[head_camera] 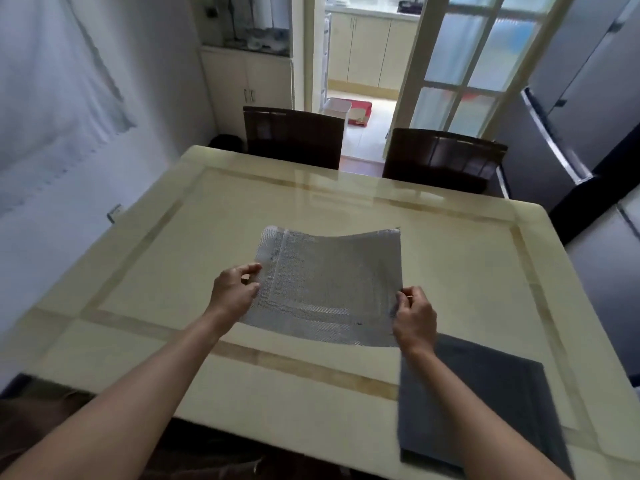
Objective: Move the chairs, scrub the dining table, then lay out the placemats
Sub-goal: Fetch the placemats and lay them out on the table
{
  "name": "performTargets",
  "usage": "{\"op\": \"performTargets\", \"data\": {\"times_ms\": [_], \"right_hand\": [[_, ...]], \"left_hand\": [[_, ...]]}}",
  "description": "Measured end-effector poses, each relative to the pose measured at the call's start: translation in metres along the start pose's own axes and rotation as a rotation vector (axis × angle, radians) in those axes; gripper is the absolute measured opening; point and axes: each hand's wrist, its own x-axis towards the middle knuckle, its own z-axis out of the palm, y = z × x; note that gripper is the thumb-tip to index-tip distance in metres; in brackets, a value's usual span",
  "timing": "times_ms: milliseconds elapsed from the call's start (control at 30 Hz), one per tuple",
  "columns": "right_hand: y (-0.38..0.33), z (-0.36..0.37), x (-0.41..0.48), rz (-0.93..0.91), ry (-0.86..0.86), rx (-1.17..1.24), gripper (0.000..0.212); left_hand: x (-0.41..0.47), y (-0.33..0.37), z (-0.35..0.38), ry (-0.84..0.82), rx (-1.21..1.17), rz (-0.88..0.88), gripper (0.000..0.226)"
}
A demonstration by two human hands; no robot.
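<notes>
Nearest you, a dark placemat [485, 410] lay near right on the bench [156, 265]; your left grip [233, 291] and right grip [414, 317] pinched opposite edges of the mesh placemat [329, 282].

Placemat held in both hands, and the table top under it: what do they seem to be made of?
The held placemat: grey open-weave mesh, probably woven vinyl or similar. Its fine grid shows, and it bends limply between the left hand and right hand. The table top: cream polished stone or a glossy imitation with tan inlay bands. It shows clear reflections.
</notes>
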Motion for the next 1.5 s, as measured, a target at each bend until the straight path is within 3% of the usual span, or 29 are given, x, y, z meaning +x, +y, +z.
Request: {"op": "performTargets", "data": {"times_ms": [133,333,900,1000,1067,1133,1233,1500], "right_hand": [[-0.022,0.035,0.009,0.025,-0.044,0.058,0.014],[-0.058,0.102,0.034,0.048,-0.089,0.127,0.012],[-0.132,0.328,0.126,0.253,-0.030,0.215,0.013],[-0.133,0.353,0.136,0.342,-0.133,0.230,0.011],[-0.131,0.367,0.136,0.381,-0.279,0.255,0.029],[-0.129,0.373,0.133,0.357,-0.341,0.221,0.047],[-0.130,0.379,0.137,0.259,-0.278,0.088,0.060],[-0.145,0.401,0.168,0.083,-0.257,-0.248,0.056]], "left_hand": [[0.021,-0.017,-0.023,0.014,0.004,0.007,0.052],[0.086,-0.047,-0.061,0.091,-0.022,-0.031,0.053],[0.332,-0.127,-0.111,0.050,0.021,-0.038,0.054],[0.360,-0.143,-0.110,-0.065,0.035,-0.044,0.060],[0.371,-0.156,-0.110,-0.167,0.065,-0.070,0.067],[0.379,-0.166,-0.110,-0.199,0.109,-0.067,0.069],[0.394,-0.175,-0.107,-0.153,0.171,-0.030,0.069],[0.434,-0.178,-0.097,-0.003,0.240,0.037,0.058]]}}
